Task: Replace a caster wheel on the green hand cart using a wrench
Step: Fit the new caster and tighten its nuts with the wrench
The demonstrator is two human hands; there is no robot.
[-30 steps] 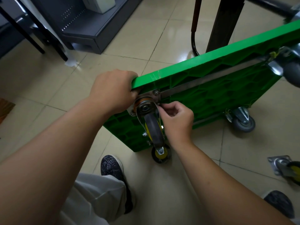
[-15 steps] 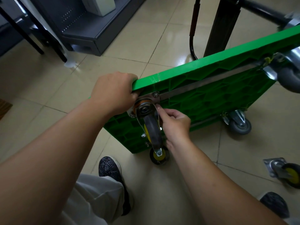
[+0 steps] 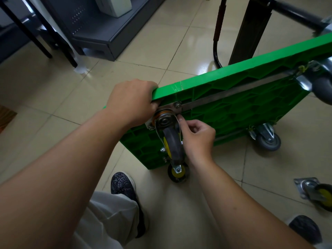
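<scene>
The tiled floor (image 3: 143, 51) carries the green hand cart (image 3: 233, 112), which stands tipped on one long edge with its ribbed underside facing the person. A steel strip (image 3: 233, 94) runs along the underside near the upper edge.

The left hand (image 3: 131, 101) grips the upper near corner of the cart, fingers curled over the edge.

The right hand (image 3: 197, 139) is at the caster wheel (image 3: 173, 142) mounted at that same corner. Its fingers are curled and its thumb and forefinger tips meet at the right edge of the caster's mounting plate (image 3: 168, 109), just beside the fork. Whether they pinch a fastener cannot be told.

A bolt (image 3: 177, 105) sits in the upper right corner of the plate.

A yellow-hubbed caster (image 3: 177, 172) at the lower near corner touches the floor. A grey caster (image 3: 267, 139) at the lower far corner also rests on the floor.

A loose caster (image 3: 318, 193) with its plate lies on the floor, well apart from the cart.
</scene>
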